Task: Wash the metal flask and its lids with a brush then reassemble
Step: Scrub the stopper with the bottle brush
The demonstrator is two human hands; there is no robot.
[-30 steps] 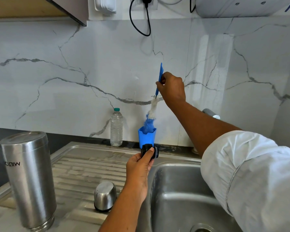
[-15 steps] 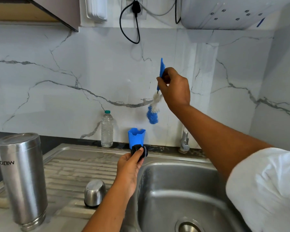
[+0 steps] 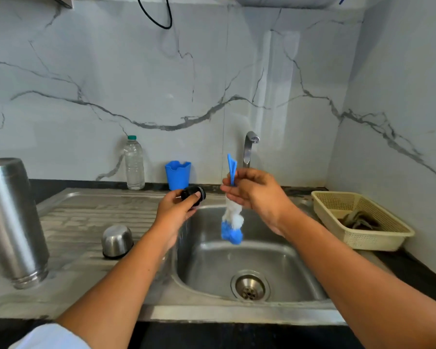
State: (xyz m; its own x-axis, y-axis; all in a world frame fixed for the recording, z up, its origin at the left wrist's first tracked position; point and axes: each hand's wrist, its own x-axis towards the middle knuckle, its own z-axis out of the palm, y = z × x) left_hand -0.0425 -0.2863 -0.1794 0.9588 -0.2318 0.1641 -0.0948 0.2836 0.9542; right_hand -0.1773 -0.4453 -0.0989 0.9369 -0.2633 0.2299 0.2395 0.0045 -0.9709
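Observation:
My right hand [image 3: 256,195] grips the blue handle of a bottle brush [image 3: 232,222], whose white and blue bristle head hangs down over the sink basin [image 3: 239,263]. My left hand [image 3: 176,210] holds a small black inner lid [image 3: 193,195] at the basin's left rim, close to the brush. The metal flask [image 3: 10,220] stands upside down on the drainboard at far left. A domed steel cap [image 3: 116,241] sits mouth down on the drainboard between the flask and the basin.
A blue plastic cup [image 3: 178,174] and a clear water bottle [image 3: 134,163] stand against the marble wall. The steel tap [image 3: 248,148] rises behind the basin. A beige plastic basket [image 3: 358,220] holding a dark cloth sits on the counter at right.
My right hand lifted the brush out of the blue cup and brought it down over the basin. My left hand with the black lid stayed at the rim. The camera tilted down.

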